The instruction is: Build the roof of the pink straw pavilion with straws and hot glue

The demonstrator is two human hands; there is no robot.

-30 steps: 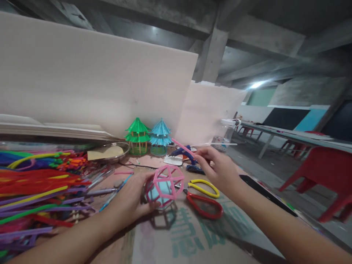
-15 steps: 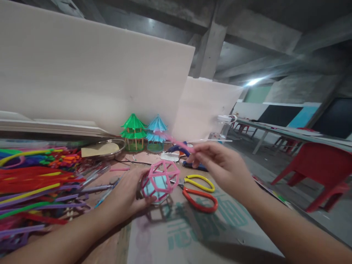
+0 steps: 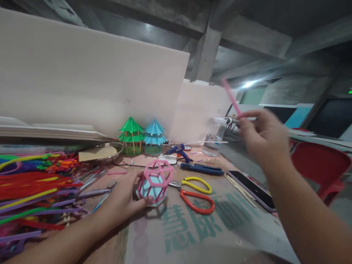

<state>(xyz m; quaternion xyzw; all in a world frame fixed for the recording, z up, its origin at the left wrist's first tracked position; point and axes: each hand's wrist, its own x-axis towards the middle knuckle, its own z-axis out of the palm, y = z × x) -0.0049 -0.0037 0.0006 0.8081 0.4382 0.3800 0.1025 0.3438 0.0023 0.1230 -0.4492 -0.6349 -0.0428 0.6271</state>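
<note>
a head-level view down onto a cluttered craft bench, told from left to right. along the left edge lies a heap of fuzzy craft sticks (image 3: 30,187) in red, purple, yellow and green, with a shallow metal dish (image 3: 103,153) behind them. toward the back edge stand two small finished pavilions (image 3: 141,135) with fringed, tiered roofs, one green and one blue.

near the middle of the bench the left hand (image 3: 125,196) is curled closed around the side of a pink lattice ball (image 3: 154,180) — a cage of thin pink strips forming triangles and hexagons over a pale blue core — resting on printed cardboard (image 3: 192,227). the cage looks largely built, though the side facing away cannot be seen, so how many strips are left to add is unclear.

just beside the ball lie scissors (image 3: 196,192) with one yellow and one red loop handle. behind them sit a blue glue gun (image 3: 177,150) and a dark blue tool (image 3: 202,168); a clear plastic jar (image 3: 216,136) stands at the back, and a phone (image 3: 251,189) lies flat toward the right edge.

the right hand (image 3: 264,137), blurred, is raised well above the bench, fingers pinched on a loose pink strip (image 3: 231,97) — not yet joined to the ball.
</note>
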